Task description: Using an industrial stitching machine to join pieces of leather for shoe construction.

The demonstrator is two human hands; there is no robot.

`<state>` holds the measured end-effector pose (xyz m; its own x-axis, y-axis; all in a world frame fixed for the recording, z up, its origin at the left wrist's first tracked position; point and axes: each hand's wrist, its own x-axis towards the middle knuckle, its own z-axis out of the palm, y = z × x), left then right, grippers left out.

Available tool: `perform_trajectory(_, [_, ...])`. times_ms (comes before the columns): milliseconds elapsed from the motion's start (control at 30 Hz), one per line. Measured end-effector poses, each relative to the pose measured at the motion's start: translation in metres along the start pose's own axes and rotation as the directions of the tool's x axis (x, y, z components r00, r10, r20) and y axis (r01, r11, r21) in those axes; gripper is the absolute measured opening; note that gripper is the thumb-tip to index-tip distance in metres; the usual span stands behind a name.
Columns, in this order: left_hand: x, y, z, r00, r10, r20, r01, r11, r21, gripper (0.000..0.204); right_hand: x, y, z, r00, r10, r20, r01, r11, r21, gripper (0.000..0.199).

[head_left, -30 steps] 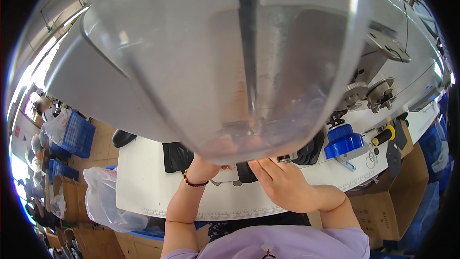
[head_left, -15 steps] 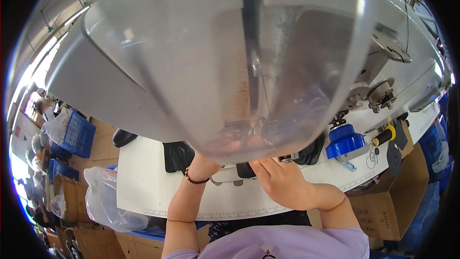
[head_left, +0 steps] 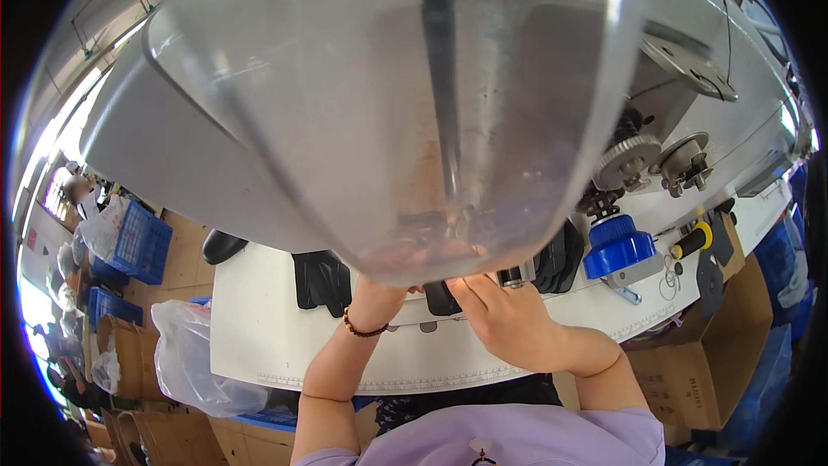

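Note:
A clear plastic guard (head_left: 509, 147) on a sewing machine hangs right in front of me and blurs what lies behind it. My left hand (head_left: 379, 300), with a beaded bracelet at the wrist, reaches under its lower edge; its fingers are smeared by the plastic. My right hand (head_left: 511, 321) comes in from the other side, its fingers close together against a flat black piece (head_left: 442, 299). That piece lies between both hands, its far end hidden behind the guard. The needle area and the fingertips do not show clearly.
Black cut pieces (head_left: 321, 283) lie left of my hands, and more black pieces (head_left: 559, 261) stand at right. Beyond them are a blue knob-like part (head_left: 617, 248), a yellow-and-black tool (head_left: 692, 242) and a cardboard box (head_left: 703, 371). A plastic bag (head_left: 194, 358) hangs by the table's left edge.
My left hand has shifted slightly right toward the black piece, and more of that piece shows between the hands. The guard sits a little further left in view. My right hand has barely moved.

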<state>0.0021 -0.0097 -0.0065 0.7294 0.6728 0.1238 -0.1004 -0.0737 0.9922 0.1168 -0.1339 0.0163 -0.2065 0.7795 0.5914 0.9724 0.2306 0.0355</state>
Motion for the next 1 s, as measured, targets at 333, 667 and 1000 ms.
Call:
perform_trajectory(333, [0.005,-0.004,-0.005,0.999,0.031,0.038,-0.033,0.998,0.054,0.017,-0.002,0.000,0.004,0.999,0.033,0.031,-0.033,0.999,0.020,0.039])
perform_trajectory(667, [0.006,-0.009,-0.007,0.997,-0.076,-0.030,0.073,0.993,-0.097,0.014,0.001,0.004,0.008,1.000,0.015,0.022,-0.015,1.000,0.003,0.044])
perform_trajectory(1000, [-0.004,0.004,-0.003,0.991,-0.089,0.097,0.085,0.995,0.048,0.024,-0.005,0.012,0.008,0.980,0.111,-0.163,-0.086,0.985,0.151,0.030])
